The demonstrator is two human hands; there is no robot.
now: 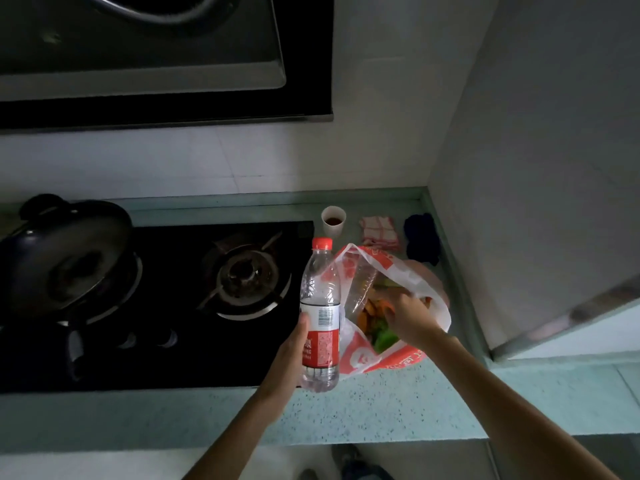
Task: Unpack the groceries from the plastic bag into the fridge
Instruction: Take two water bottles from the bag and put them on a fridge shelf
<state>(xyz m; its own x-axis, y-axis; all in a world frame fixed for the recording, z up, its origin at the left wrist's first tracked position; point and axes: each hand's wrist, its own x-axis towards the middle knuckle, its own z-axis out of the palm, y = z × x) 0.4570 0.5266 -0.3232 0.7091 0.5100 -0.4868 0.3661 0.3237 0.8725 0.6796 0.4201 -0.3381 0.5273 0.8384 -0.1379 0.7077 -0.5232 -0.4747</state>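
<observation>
**Water bottle (320, 317) out, plastic bag (363, 360) open**

The left hand (291, 353) holds the water bottle round its red label. The bottle stands up with its red cap on top. Just right of that grip, the plastic bag sits wide open on the counter (381, 407). The right hand (410, 317) is down inside it, among orange and green food. I cannot tell if it holds any. Left of the grip is a black stove (207, 306) with a pot (65, 258). Past the bottle's cap stands a small cup (333, 220).

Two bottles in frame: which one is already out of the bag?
The red-capped water bottle gripped by the left hand; the other clear bottle lies inside the plastic bag.
</observation>
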